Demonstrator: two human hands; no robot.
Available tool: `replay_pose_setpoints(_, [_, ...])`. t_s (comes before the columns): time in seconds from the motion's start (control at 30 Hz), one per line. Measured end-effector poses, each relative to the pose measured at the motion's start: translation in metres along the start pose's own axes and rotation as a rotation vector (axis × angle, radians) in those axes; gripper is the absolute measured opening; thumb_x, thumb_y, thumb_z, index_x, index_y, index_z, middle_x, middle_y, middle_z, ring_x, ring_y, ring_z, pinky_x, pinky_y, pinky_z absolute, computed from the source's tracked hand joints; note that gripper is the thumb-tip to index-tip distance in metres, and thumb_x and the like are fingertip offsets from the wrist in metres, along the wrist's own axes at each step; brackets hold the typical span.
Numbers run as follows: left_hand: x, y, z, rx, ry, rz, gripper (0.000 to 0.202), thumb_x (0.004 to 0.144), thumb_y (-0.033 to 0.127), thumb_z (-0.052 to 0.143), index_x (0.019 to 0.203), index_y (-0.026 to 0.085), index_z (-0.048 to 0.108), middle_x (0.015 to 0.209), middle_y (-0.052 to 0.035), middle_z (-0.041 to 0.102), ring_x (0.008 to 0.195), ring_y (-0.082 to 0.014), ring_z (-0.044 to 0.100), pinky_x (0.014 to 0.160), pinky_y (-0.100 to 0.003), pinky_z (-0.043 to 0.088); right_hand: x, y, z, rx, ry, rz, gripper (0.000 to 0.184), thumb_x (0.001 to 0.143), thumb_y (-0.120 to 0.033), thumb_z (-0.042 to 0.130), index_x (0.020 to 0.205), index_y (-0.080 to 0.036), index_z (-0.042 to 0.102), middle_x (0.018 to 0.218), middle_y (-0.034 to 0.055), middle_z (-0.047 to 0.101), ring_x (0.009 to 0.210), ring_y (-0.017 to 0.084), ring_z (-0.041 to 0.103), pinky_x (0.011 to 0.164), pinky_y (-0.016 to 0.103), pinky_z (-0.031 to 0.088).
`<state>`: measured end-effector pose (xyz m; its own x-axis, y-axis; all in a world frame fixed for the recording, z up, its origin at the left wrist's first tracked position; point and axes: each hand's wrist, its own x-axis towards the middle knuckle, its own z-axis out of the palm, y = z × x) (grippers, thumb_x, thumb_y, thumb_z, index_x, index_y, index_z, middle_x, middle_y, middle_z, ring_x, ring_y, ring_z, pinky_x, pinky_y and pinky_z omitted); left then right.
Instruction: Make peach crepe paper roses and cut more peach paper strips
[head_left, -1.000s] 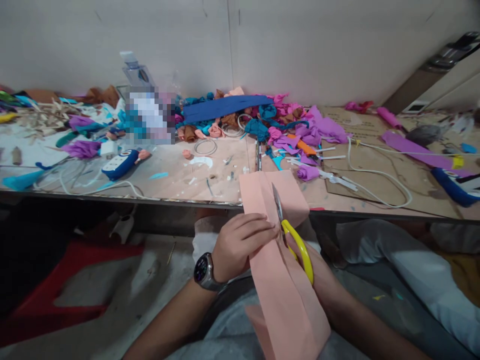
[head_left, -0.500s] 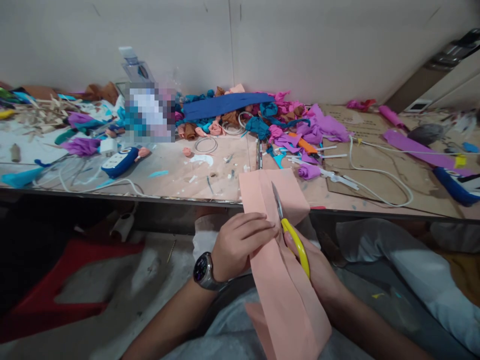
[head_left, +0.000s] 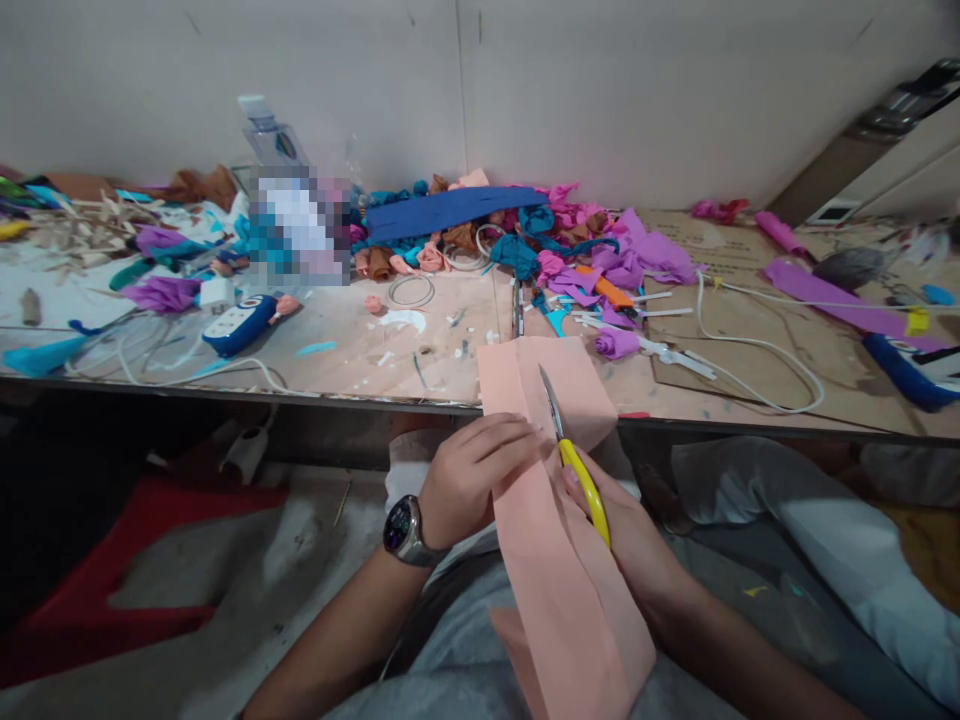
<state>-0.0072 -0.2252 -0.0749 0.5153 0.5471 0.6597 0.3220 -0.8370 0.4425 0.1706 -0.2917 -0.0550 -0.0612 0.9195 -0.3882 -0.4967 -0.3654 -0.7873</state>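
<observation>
Right hand [head_left: 630, 540] is holding yellow-handled scissors [head_left: 585, 490], blades lying nearly together. Just left, left hand [head_left: 466, 470] is gripping peach paper [head_left: 547, 590]. Paper is stretching both ways from the grip, lapward and toward the table [head_left: 352, 365]. Loose edges are showing nearside, so cutting is seemingly partway; how much is remaining, I cannot tell.

Pretty scuffed workbench [head_left: 349, 362], pale pinkish-brown, speckled with little scraps and marks. Big messy heap of crumpled coloured paper [head_left: 517, 257] along the middle of the back. There's a wire coil [head_left: 411, 303] lying just in front of it, a blue-and-white power strip [head_left: 240, 325] over to the left, and a white cable [head_left: 255, 361] near the front edge. Wood slivers [head_left: 94, 238] are piled far left, and flat cardboard [head_left: 697, 390] covers much of the right side
</observation>
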Motion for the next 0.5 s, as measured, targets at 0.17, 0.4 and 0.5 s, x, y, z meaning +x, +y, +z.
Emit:
replay_pose_setpoints(0.17, [0.009,-0.014,0.002,0.121,-0.048,-0.013,0.042,0.098,0.015,0.057,0.140,0.018,0.058,0.133,-0.0119,0.068,0.126,-0.0229,0.061,0.110,-0.045,0.052,-0.005,-0.010,0.002,0.011,0.059,0.120,0.043,0.076,-0.040,0.082,0.116,-0.030,0.070,0.106,0.0014,0.075,0.101,0.024,0.068,0.093,0.036,0.053])
replay_pose_setpoints(0.4, [0.015,-0.016,0.003,0.174,-0.029,0.014,0.037,0.100,0.012,0.052,0.134,0.019,0.064,0.132,-0.0084,0.070,0.128,-0.0229,0.059,0.110,-0.043,0.054,-0.003,-0.011,0.003,-0.047,0.057,0.126,0.043,0.075,-0.044,0.083,0.114,-0.028,0.073,0.106,0.0023,0.075,0.102,0.025,0.066,0.090,0.035,0.052])
replay_pose_setpoints(0.5, [0.014,-0.015,0.001,0.150,-0.039,0.010,0.037,0.100,0.011,0.050,0.134,0.018,0.063,0.132,-0.0090,0.070,0.131,-0.0223,0.058,0.111,-0.044,0.053,-0.002,-0.007,0.001,-0.030,0.012,0.045,0.032,0.079,-0.042,0.078,0.109,-0.030,0.074,0.104,0.0016,0.075,0.104,0.025,0.067,0.089,0.036,0.053])
